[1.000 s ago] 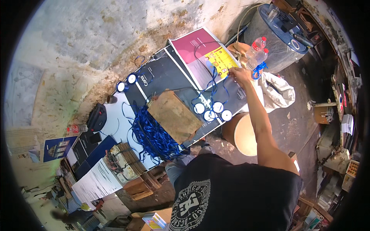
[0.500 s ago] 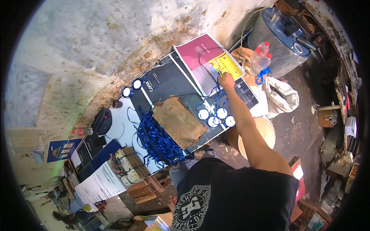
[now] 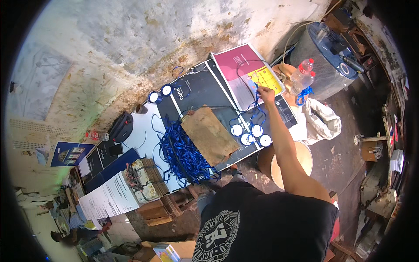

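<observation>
- One hand only is seen at work: the right hand (image 3: 265, 94) is stretched far forward over the table (image 3: 144, 131), its fingers closed on a thin blue cord (image 3: 255, 114) near the far right end of the tabletop.
- The left hand is not shown, so whether it is wide, narrow or holding something cannot be told.
- From the closed fingers the blue cord is seen trailing back toward the near edge in loose loops, which suggests it is being held up so that it runs free of the things below.
- Four round white discs with dark rims (image 3: 251, 134) are grouped just beside the cord's loops, close to the near right edge, within easy reach of the outstretched arm.
- A large heap of blue cords (image 3: 183, 155) is piled in the middle of the table; a brown board (image 3: 208, 134) is laid partly over its right side, apparently as a weight or a work surface.
- Under the hand a magenta and yellow printed sheet (image 3: 242, 70) is spread flat, with black sheets beside it covering the top.
- Two more round discs (image 3: 159, 93) are set at the far edge, well apart from the group of four.
- Right of the table, two plastic bottles (image 3: 303, 75) stand near a blue barrel (image 3: 325, 61), and a round tub (image 3: 301, 159) sits on the floor below the arm.
</observation>
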The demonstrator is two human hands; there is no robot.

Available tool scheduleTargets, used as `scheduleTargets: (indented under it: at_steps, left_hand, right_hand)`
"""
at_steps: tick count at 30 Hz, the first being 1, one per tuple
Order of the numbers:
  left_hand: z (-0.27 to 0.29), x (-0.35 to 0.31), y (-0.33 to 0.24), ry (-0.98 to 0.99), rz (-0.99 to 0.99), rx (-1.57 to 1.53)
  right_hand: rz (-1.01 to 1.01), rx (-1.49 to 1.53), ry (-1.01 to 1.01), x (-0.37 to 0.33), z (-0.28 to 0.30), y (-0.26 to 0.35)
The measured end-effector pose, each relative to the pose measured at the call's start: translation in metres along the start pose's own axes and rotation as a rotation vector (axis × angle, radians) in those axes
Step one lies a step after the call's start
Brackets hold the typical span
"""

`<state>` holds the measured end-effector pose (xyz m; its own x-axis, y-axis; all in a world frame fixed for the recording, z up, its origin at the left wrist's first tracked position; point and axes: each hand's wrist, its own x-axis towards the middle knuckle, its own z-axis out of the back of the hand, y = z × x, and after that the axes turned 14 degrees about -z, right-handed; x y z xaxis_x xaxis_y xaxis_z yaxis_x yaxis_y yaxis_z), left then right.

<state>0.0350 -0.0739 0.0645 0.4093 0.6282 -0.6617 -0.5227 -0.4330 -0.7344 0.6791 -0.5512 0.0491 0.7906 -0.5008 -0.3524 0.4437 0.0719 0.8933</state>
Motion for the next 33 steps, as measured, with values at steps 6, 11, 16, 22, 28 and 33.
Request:
scheduleTargets:
  at_steps: [6, 11, 16, 22, 28, 33]
  left_hand:
    - [-0.022, 0.041, -0.104, 0.027, -0.859, 0.280]
    - [-0.138, -0.071, -0.265, 0.385, -1.016, 0.109]
    - [-0.220, -0.147, -0.256, 0.693, -0.989, -0.157]
    - [-0.255, -0.158, -0.196, 0.475, -0.684, -0.446]
    - [-0.247, -0.138, -0.181, 0.501, -0.573, -0.558]
    - [-0.266, -0.114, -0.172, 0.344, -0.511, -0.676]
  right_hand:
    - [-0.073, 0.588, 0.503, -0.126, 0.060, 0.062]
    - [0.197, 0.303, 0.530, -0.255, 0.081, 0.100]
    - [0.596, -0.041, 0.273, -0.384, 0.064, 0.087]
    - [0.829, -0.181, 0.381, -0.483, 0.041, 0.058]
    - [0.958, -0.280, 0.581, -0.477, 0.024, 0.029]
    - [1.048, -0.201, 0.755, -0.452, 0.005, 0.025]
